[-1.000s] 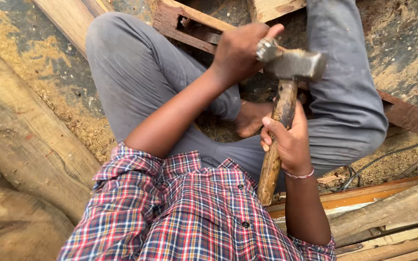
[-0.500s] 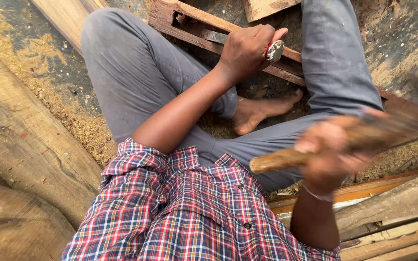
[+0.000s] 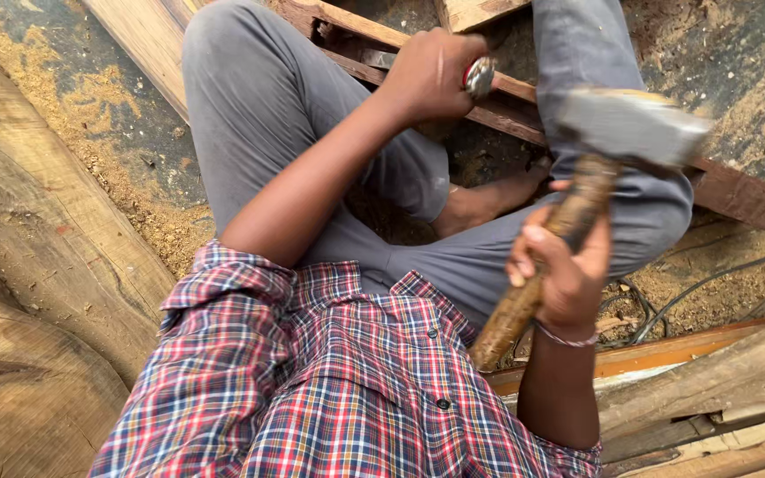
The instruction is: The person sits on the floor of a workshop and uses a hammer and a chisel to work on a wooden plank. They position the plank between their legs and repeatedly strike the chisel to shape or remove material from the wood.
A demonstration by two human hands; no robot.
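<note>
My left hand [image 3: 427, 75] is closed around a chisel [image 3: 478, 76] with a metal-capped end, held against a dark reddish wooden frame piece [image 3: 737, 190] that lies across my legs. My right hand [image 3: 564, 270] grips the rough wooden handle of a hammer [image 3: 630, 124]. Its steel head is blurred and sits raised to the right of the chisel's end, apart from it. My grey trousers, a bare foot [image 3: 489, 199] and my plaid shirt fill the middle of the view.
A thick log [image 3: 55, 239] lies at the left, with sawdust on the dark floor. Pale planks [image 3: 143, 35] run along the top left. Stacked boards [image 3: 710, 389] and a thin cable [image 3: 719, 283] are at the lower right.
The hammer swung out to the right and low half a second ago. It is now up again with its head close to the chisel's end. My left hand has stayed on the chisel.
</note>
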